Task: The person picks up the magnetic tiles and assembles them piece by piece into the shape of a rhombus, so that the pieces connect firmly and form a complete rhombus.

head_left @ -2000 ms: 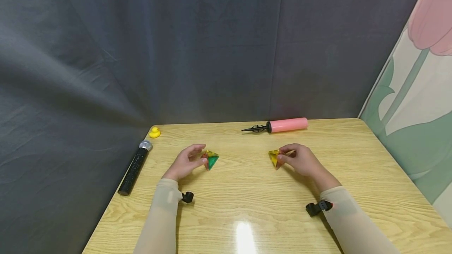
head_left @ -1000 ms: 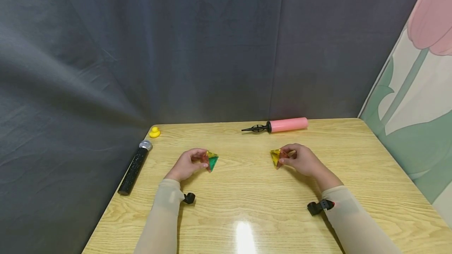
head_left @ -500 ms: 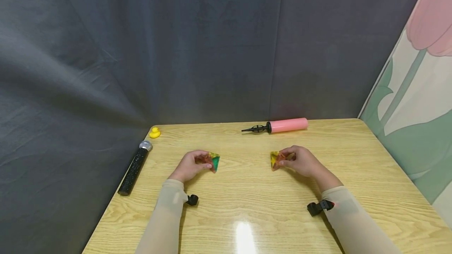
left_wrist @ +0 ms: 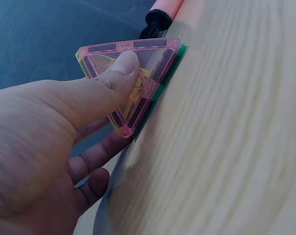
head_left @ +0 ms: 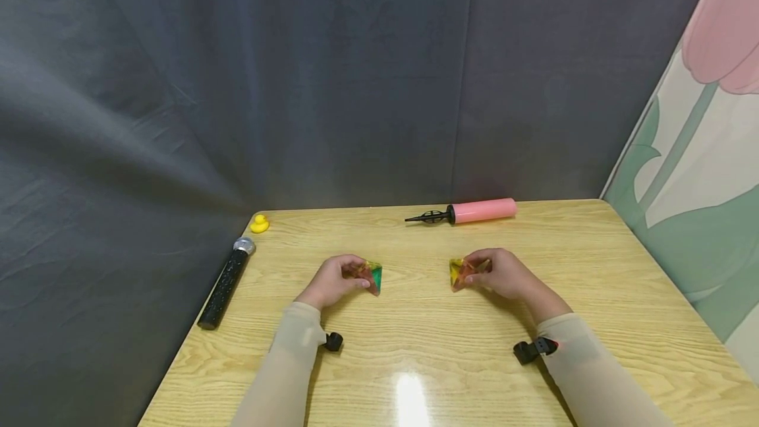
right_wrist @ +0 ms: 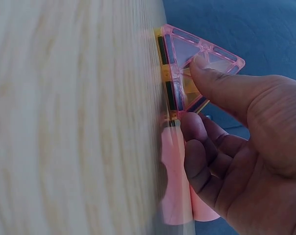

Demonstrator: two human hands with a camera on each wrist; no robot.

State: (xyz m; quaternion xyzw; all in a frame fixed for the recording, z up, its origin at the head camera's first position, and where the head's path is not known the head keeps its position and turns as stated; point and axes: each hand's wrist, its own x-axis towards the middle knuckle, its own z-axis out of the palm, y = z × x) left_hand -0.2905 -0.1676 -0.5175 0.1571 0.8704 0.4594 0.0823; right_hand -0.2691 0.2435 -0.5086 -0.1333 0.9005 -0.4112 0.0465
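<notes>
My left hand (head_left: 333,281) pinches a small pyramid of see-through magnetic tiles (head_left: 376,275) with pink, yellow and green faces. In the left wrist view the thumb lies flat on its pink triangular face (left_wrist: 158,59), and the green side is against or close to the wood. Across a short gap, my right hand (head_left: 504,274) pinches a second magnetic-tile pyramid (head_left: 455,271), yellow and pink. Its pink face (right_wrist: 221,58) is under the right thumb in the right wrist view, its yellow side (right_wrist: 165,73) toward the tabletop. Fingers partly hide the back of both pyramids.
A pink hand pump (head_left: 483,210) with a black nozzle lies along the back of the wooden table (head_left: 415,335). On the left edge are a yellow rubber duck (head_left: 259,223) and a black microphone (head_left: 225,285). A dark curtain (head_left: 356,84) hangs behind.
My left thumb and fingers have closed on their pyramid and moved it rightward and slightly nearer me. My right hand has shifted only a little, its pyramid turned slightly. The gap has narrowed.
</notes>
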